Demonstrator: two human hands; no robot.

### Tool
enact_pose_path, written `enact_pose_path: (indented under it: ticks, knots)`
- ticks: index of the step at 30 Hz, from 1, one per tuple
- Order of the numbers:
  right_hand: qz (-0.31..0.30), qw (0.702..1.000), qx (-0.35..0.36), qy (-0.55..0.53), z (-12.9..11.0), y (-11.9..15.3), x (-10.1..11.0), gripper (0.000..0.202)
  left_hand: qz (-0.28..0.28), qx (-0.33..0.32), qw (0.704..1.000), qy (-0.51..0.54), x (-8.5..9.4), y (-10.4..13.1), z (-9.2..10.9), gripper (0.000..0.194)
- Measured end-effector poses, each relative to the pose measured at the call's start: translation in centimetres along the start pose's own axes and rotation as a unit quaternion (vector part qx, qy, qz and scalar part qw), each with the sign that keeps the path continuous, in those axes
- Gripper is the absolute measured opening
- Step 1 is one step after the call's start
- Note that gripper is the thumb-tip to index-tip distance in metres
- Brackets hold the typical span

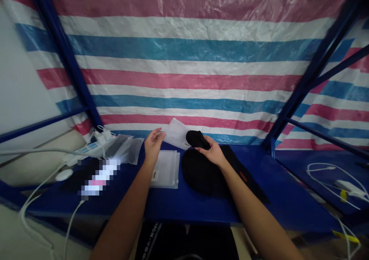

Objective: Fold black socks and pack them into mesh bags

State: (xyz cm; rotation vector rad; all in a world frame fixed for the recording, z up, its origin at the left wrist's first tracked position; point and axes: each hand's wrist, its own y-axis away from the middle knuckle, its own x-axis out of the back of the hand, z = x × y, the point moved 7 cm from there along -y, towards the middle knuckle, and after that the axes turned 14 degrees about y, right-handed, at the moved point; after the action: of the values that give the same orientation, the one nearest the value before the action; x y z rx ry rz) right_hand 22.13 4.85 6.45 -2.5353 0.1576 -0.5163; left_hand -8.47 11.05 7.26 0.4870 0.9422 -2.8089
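Observation:
My left hand is closed, its fingertips at the left edge of a frosted plastic bag that is raised and tilted above the shelf. My right hand grips a small folded black cloth piece, close by the bag's right side. Under my right hand lies a larger rounded black cloth item, beside a black strip with orange lettering. A stack of frosted zip bags rests flat on the blue shelf between my forearms.
On the left are more clear bags, a white power strip with plugs and cables, a blurred-out phone and a white round disc. Blue metal posts flank a striped plastic sheet. A white charger and cable lie right.

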Motion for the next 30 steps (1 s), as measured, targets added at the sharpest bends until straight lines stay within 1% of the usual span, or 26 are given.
enact_pose_path:
  ticks: [2, 4, 7, 10, 12, 16, 19, 21, 23, 26, 28, 30]
  knots:
    - [0.017, 0.997, 0.051, 0.05, -0.1, -0.1, 0.2, 0.049, -0.04, -0.048, 0.993, -0.096, -0.8, 0.5, 1.3, 0.044]
    - [0.007, 0.993, 0.082, 0.082, 0.2, -0.2, 0.0, 0.048, -0.075, -0.074, 0.983, -0.153, -1.6, 1.0, 2.1, 0.038]
    - [-0.009, 0.985, 0.113, 0.132, 0.8, -0.2, -0.3, 0.048, -0.096, -0.061, 0.981, -0.155, -2.2, 1.4, 2.0, 0.033]
    - [0.005, 0.972, 0.138, 0.189, 1.3, -0.2, -0.3, 0.049, -0.111, -0.031, 0.982, -0.152, -2.5, 1.5, 1.1, 0.028]
    - [0.014, 0.965, 0.147, 0.219, 1.5, -0.1, -0.2, 0.051, -0.112, -0.02, 0.982, -0.15, -2.6, 1.6, 0.9, 0.028]
    - [0.003, 0.949, 0.16, 0.273, 1.4, 0.1, -0.3, 0.057, -0.124, -0.037, 0.983, -0.132, -3.4, 2.0, 1.8, 0.029]
    - [-0.008, 0.934, 0.191, 0.301, 0.1, 0.6, -0.6, 0.061, -0.12, -0.059, 0.984, -0.12, -3.7, 2.2, 2.9, 0.024]
    - [-0.01, 0.926, 0.219, 0.307, -1.2, 1.0, -1.0, 0.064, -0.112, -0.084, 0.983, -0.121, -3.7, 2.2, 3.5, 0.024]
    - [-0.017, 0.921, 0.247, 0.301, -2.8, 1.6, -1.7, 0.068, -0.12, -0.106, 0.978, -0.134, -3.7, 2.3, 3.8, 0.027]
    - [-0.05, 0.916, 0.277, 0.284, -4.9, 2.6, -3.3, 0.075, -0.159, -0.109, 0.969, -0.157, -4.3, 2.6, 3.3, 0.027]
    - [-0.073, 0.915, 0.286, 0.275, -5.7, 3.0, -4.3, 0.077, -0.205, -0.089, 0.963, -0.148, -5.0, 3.0, 2.7, 0.024]
    - [-0.082, 0.916, 0.29, 0.265, -6.0, 3.3, -4.8, 0.077, -0.249, -0.064, 0.958, -0.126, -5.6, 3.4, 2.2, 0.021]
